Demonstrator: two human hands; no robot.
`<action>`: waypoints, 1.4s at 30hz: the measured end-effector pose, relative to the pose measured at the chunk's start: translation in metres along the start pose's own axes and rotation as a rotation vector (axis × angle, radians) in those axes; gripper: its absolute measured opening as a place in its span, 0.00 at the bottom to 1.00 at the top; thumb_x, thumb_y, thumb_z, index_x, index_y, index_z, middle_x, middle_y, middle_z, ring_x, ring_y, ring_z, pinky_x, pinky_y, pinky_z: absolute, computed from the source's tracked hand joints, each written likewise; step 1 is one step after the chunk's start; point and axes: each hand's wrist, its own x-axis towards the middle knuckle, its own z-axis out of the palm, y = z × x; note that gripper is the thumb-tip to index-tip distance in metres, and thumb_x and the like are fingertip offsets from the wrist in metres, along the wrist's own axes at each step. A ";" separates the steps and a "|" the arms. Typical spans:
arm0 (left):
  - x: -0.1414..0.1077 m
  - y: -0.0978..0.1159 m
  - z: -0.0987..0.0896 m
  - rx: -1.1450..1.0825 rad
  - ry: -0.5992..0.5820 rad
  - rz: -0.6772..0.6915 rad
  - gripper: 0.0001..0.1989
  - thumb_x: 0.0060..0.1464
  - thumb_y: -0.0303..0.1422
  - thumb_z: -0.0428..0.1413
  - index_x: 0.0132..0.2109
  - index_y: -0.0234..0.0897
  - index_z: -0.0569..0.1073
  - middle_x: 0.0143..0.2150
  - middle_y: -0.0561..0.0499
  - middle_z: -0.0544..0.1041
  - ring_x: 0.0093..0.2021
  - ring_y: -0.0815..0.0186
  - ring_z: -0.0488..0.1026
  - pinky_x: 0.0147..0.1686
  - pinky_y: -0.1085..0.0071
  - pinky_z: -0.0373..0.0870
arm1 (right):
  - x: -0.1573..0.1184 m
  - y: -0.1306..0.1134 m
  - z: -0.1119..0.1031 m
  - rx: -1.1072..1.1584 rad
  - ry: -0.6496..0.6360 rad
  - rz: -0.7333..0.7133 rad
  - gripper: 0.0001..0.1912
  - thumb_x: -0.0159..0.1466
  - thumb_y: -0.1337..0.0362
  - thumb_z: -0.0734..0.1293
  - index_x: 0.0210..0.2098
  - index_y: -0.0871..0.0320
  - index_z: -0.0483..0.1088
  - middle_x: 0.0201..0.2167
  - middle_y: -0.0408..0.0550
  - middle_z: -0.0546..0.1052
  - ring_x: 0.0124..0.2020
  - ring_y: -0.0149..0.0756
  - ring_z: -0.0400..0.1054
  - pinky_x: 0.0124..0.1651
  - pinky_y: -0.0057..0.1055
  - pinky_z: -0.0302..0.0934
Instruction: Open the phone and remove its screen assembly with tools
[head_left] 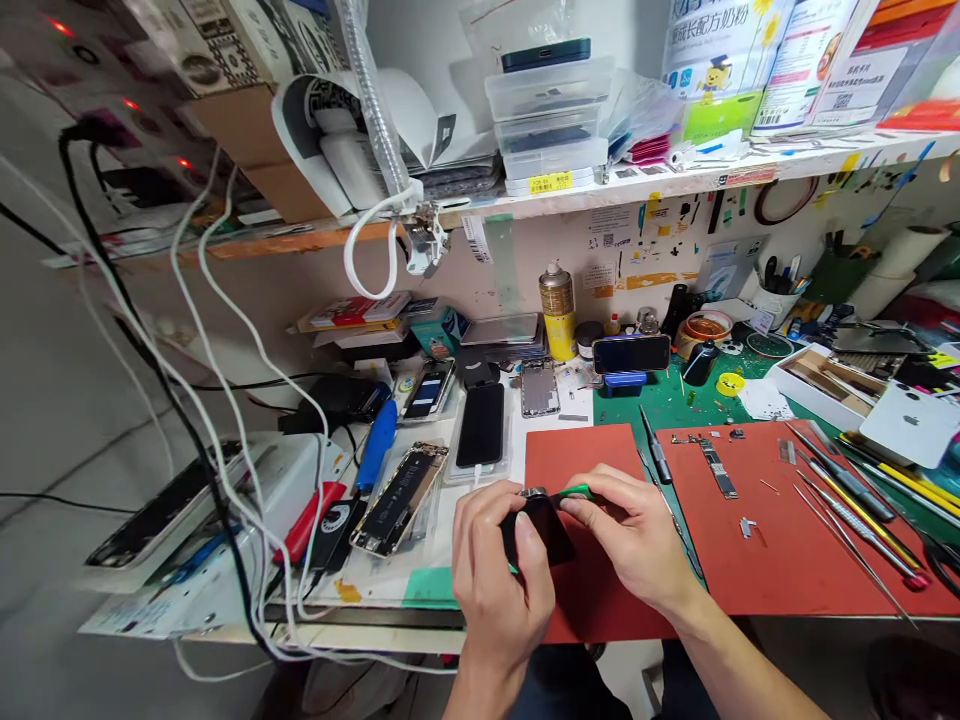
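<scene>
- Over the red repair mat, left hand clamped on a dark phone screen panel, thumb pressed on its face, fingers behind
- Right hand pinches a green-handled pry tool, its tip by a small metal part at the panel's upper edge; contact too small to tell
- Panel looks light, stiff and glass-fronted, so likely fragile and a bit slippery; safest held by its edges, no flexing
- Right of the hands: a screwdriver on the green mat, a phone logic board on a second red mat, tweezers
- Left of them: an opened phone housing with battery, a black phone
</scene>
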 end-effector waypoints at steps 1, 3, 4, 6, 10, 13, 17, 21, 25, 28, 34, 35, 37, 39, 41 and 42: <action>0.001 0.001 0.000 0.010 -0.008 -0.002 0.09 0.66 0.22 0.52 0.51 0.36 0.70 0.46 0.44 0.76 0.48 0.61 0.75 0.51 0.62 0.73 | -0.003 0.000 0.001 -0.007 0.017 -0.010 0.08 0.72 0.66 0.70 0.35 0.55 0.80 0.30 0.43 0.77 0.30 0.32 0.69 0.34 0.27 0.66; 0.004 0.002 0.002 0.042 -0.012 -0.015 0.08 0.66 0.22 0.52 0.49 0.37 0.70 0.43 0.46 0.76 0.46 0.61 0.75 0.49 0.64 0.73 | -0.011 0.000 0.005 -0.022 0.088 -0.033 0.07 0.73 0.67 0.70 0.38 0.55 0.80 0.31 0.43 0.78 0.31 0.32 0.71 0.34 0.27 0.67; 0.006 0.003 0.003 0.062 -0.011 -0.020 0.08 0.67 0.22 0.52 0.49 0.37 0.70 0.42 0.47 0.76 0.45 0.62 0.75 0.49 0.64 0.73 | -0.016 0.001 0.007 -0.039 0.142 -0.050 0.07 0.73 0.68 0.69 0.39 0.56 0.80 0.31 0.44 0.78 0.31 0.32 0.72 0.33 0.26 0.68; 0.008 0.006 0.005 0.098 -0.018 -0.029 0.07 0.67 0.22 0.53 0.48 0.38 0.70 0.41 0.48 0.76 0.44 0.63 0.75 0.47 0.66 0.73 | -0.028 0.004 0.013 -0.087 0.252 -0.101 0.08 0.73 0.71 0.68 0.44 0.56 0.80 0.33 0.45 0.79 0.32 0.32 0.74 0.34 0.26 0.70; 0.013 0.011 0.006 0.140 -0.045 -0.039 0.06 0.68 0.22 0.53 0.46 0.38 0.70 0.40 0.48 0.76 0.43 0.64 0.75 0.47 0.68 0.72 | -0.048 0.010 0.025 -0.184 0.337 -0.233 0.17 0.71 0.78 0.66 0.53 0.56 0.79 0.41 0.50 0.84 0.41 0.36 0.80 0.43 0.30 0.76; 0.015 0.014 0.007 0.159 -0.051 -0.037 0.05 0.68 0.23 0.53 0.45 0.38 0.70 0.40 0.48 0.76 0.42 0.64 0.75 0.46 0.68 0.72 | -0.052 0.013 0.031 -0.243 0.362 -0.289 0.20 0.70 0.80 0.65 0.56 0.56 0.77 0.46 0.53 0.85 0.46 0.39 0.81 0.47 0.32 0.78; 0.017 0.017 0.007 0.169 -0.052 -0.031 0.05 0.68 0.24 0.53 0.45 0.38 0.70 0.39 0.49 0.76 0.41 0.64 0.75 0.45 0.69 0.71 | -0.049 0.014 0.031 -0.272 0.373 -0.302 0.20 0.70 0.81 0.64 0.55 0.57 0.77 0.45 0.52 0.85 0.45 0.40 0.82 0.48 0.34 0.79; 0.018 0.018 0.008 0.176 -0.055 -0.028 0.05 0.68 0.24 0.53 0.45 0.38 0.70 0.39 0.49 0.76 0.41 0.65 0.75 0.45 0.69 0.71 | -0.046 0.013 0.029 -0.277 0.356 -0.295 0.20 0.70 0.80 0.63 0.54 0.57 0.77 0.44 0.52 0.85 0.45 0.40 0.82 0.48 0.34 0.79; 0.019 0.020 0.009 0.179 -0.049 -0.031 0.05 0.68 0.24 0.53 0.44 0.38 0.70 0.39 0.49 0.76 0.41 0.66 0.75 0.45 0.70 0.71 | -0.048 0.015 0.029 -0.323 0.374 -0.340 0.19 0.70 0.80 0.64 0.54 0.59 0.77 0.43 0.55 0.85 0.45 0.41 0.82 0.48 0.35 0.79; 0.019 0.021 0.009 0.180 -0.043 -0.047 0.05 0.68 0.24 0.52 0.44 0.38 0.70 0.39 0.50 0.76 0.41 0.66 0.76 0.45 0.70 0.71 | -0.049 0.015 0.031 -0.358 0.410 -0.380 0.19 0.69 0.81 0.64 0.55 0.60 0.76 0.42 0.56 0.85 0.45 0.41 0.83 0.47 0.34 0.80; 0.018 0.021 0.009 0.198 -0.049 -0.060 0.05 0.68 0.25 0.52 0.44 0.40 0.70 0.39 0.50 0.76 0.40 0.64 0.76 0.44 0.68 0.71 | -0.047 0.014 0.034 -0.372 0.421 -0.400 0.20 0.68 0.82 0.64 0.54 0.61 0.76 0.42 0.57 0.85 0.44 0.42 0.83 0.46 0.33 0.80; 0.018 0.021 0.009 0.200 -0.049 -0.062 0.05 0.68 0.25 0.52 0.44 0.40 0.70 0.39 0.50 0.76 0.40 0.64 0.76 0.43 0.68 0.71 | -0.047 0.015 0.034 -0.377 0.419 -0.406 0.19 0.68 0.82 0.64 0.55 0.62 0.76 0.42 0.58 0.85 0.44 0.43 0.83 0.46 0.34 0.80; 0.018 0.022 0.009 0.205 -0.048 -0.066 0.05 0.68 0.25 0.52 0.44 0.40 0.70 0.38 0.50 0.77 0.39 0.64 0.76 0.43 0.68 0.71 | -0.048 0.016 0.036 -0.399 0.415 -0.411 0.19 0.68 0.81 0.64 0.56 0.63 0.75 0.42 0.59 0.84 0.45 0.45 0.83 0.46 0.36 0.80; 0.018 0.023 0.009 0.210 -0.050 -0.069 0.05 0.68 0.25 0.52 0.44 0.40 0.70 0.38 0.50 0.77 0.39 0.64 0.76 0.43 0.68 0.71 | -0.049 0.018 0.039 -0.425 0.419 -0.416 0.20 0.68 0.82 0.64 0.57 0.63 0.74 0.42 0.60 0.84 0.45 0.46 0.82 0.45 0.38 0.80; 0.018 0.023 0.009 0.216 -0.055 -0.069 0.05 0.69 0.26 0.52 0.43 0.40 0.70 0.38 0.50 0.76 0.39 0.64 0.76 0.42 0.68 0.71 | -0.050 0.018 0.043 -0.448 0.429 -0.411 0.20 0.68 0.82 0.64 0.57 0.64 0.73 0.42 0.61 0.83 0.45 0.46 0.82 0.45 0.38 0.80; 0.019 0.023 0.009 0.221 -0.056 -0.070 0.05 0.69 0.26 0.52 0.43 0.40 0.70 0.38 0.50 0.76 0.39 0.64 0.76 0.42 0.69 0.71 | -0.049 0.017 0.044 -0.463 0.435 -0.407 0.20 0.68 0.82 0.64 0.57 0.64 0.73 0.42 0.61 0.83 0.44 0.47 0.81 0.45 0.39 0.80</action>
